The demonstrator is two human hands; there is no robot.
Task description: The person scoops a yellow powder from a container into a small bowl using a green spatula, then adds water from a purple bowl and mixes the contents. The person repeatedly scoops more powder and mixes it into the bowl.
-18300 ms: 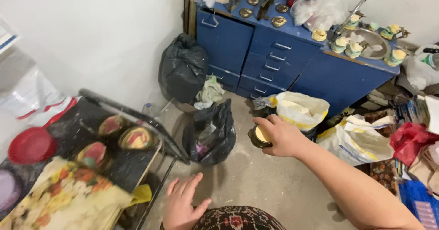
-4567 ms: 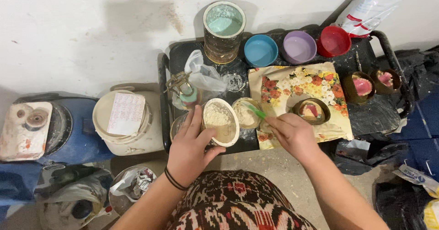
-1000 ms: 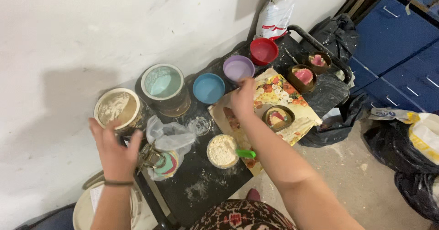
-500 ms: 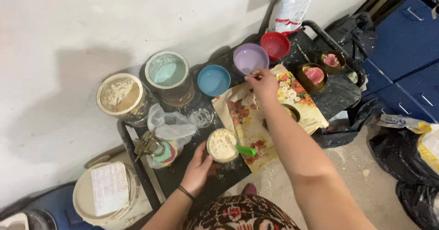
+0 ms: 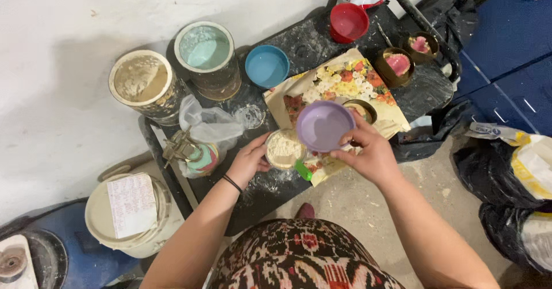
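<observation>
My right hand holds a purple bowl by its near rim, lifted just over the black cart top and the floral sheet. My left hand grips the side of a small bowl of pale powder that rests on the cart. A green spatula sticks out of the powder bowl toward me. The purple bowl partly covers a brass flask on the floral sheet.
At the back stand a tin of beige powder, a tin of pale green powder, a blue bowl and a red bowl. Two brass flasks with pink wax sit right. A lidded bucket stands left; black bags right.
My right hand picked the purple bowl up from the back row and brought it toward me, beside the powder bowl. My left hand stayed on the powder bowl.
</observation>
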